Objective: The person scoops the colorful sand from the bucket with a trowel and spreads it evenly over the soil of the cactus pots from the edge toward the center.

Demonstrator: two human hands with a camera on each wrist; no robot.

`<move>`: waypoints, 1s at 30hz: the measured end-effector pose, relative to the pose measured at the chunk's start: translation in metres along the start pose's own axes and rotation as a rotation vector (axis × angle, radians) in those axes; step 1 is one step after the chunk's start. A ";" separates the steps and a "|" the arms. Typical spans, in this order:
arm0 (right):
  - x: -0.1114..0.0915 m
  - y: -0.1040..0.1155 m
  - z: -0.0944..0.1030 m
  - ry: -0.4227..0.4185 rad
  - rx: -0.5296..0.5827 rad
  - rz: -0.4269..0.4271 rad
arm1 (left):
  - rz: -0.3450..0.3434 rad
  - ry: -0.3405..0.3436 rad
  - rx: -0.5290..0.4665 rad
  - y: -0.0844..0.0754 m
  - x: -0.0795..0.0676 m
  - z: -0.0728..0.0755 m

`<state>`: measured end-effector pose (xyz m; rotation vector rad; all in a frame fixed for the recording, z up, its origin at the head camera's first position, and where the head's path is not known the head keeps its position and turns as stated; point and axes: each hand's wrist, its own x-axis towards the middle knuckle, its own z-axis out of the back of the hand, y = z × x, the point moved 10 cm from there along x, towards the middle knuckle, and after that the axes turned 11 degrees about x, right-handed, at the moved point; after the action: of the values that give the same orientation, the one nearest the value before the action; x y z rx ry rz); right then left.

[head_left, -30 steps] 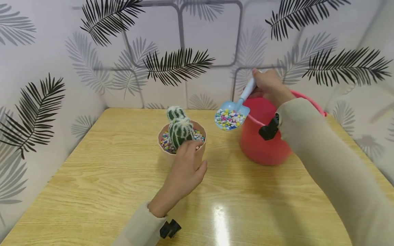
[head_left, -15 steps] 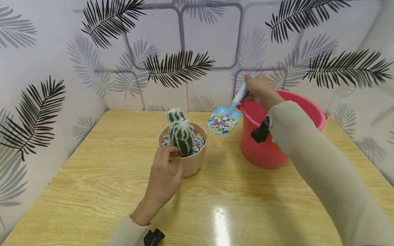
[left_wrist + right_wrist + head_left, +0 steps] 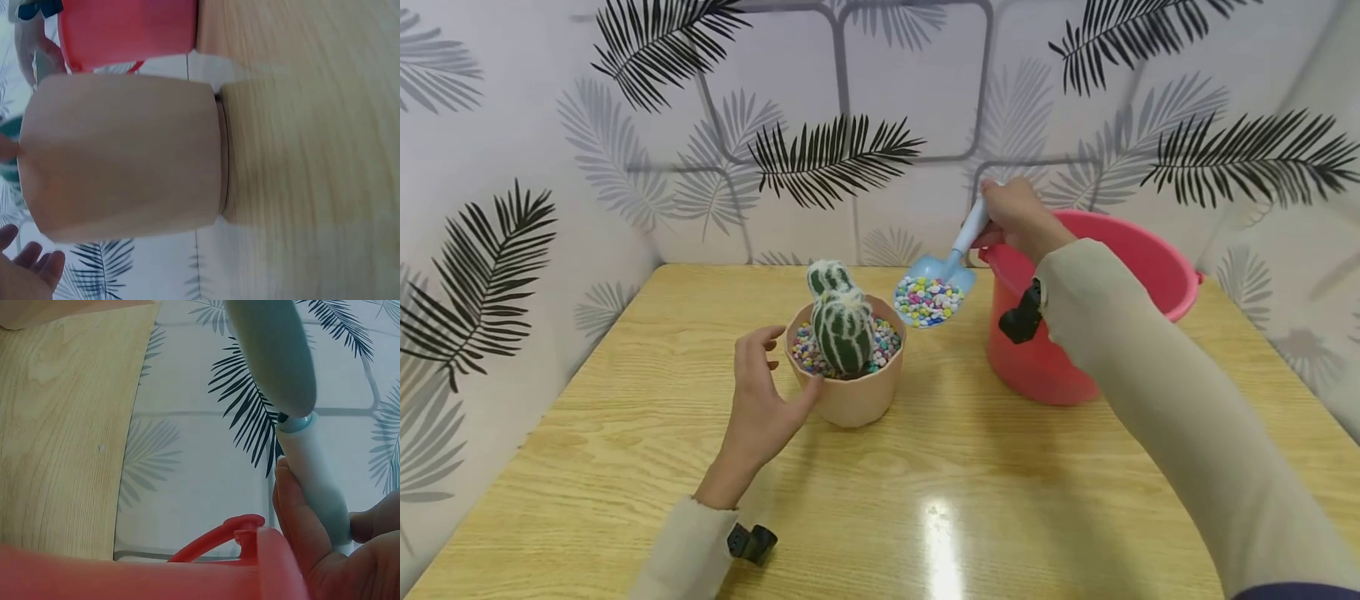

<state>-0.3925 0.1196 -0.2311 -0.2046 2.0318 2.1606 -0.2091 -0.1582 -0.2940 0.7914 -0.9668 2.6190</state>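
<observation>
A green cactus (image 3: 842, 333) with white fuzz stands in a peach flowerpot (image 3: 856, 404), among colourful pebbles (image 3: 886, 337). My left hand (image 3: 763, 400) is at the pot's left side, its thumb at the rim and its curved fingers apart from the wall. The left wrist view has the pot (image 3: 125, 159) close up, with the fingertips (image 3: 53, 269) spread away from it. My right hand (image 3: 1018, 218) grips the handle of a light blue toy shovel (image 3: 972, 229), tilted down left and loaded with pebbles (image 3: 928, 300). The shovel's scoop hangs just right of the pot, above the table.
A red bucket (image 3: 1037, 367) stands right of the pot, partly beneath my right forearm; its rim (image 3: 125, 575) also shows in the right wrist view. Everything stands on a wood-grain table (image 3: 662, 417) against a leaf-patterned wall (image 3: 910, 100).
My left hand has moved left, from the pot's front to its left side. My right hand has carried the loaded shovel left, toward the pot. The bucket's handle has dropped from sight.
</observation>
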 end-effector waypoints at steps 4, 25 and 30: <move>0.000 0.000 -0.003 0.000 -0.016 -0.006 | 0.041 0.214 -0.083 0.016 0.009 -0.013; 0.006 -0.010 -0.025 0.059 0.022 -0.041 | 0.107 0.638 -0.170 0.044 0.024 -0.044; 0.008 -0.011 -0.025 0.043 0.015 -0.034 | 0.095 0.617 -0.155 0.044 0.025 -0.044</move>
<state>-0.3985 0.0953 -0.2454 -0.2833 2.0513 2.1378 -0.2652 -0.1615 -0.3309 -0.1105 -1.0053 2.5615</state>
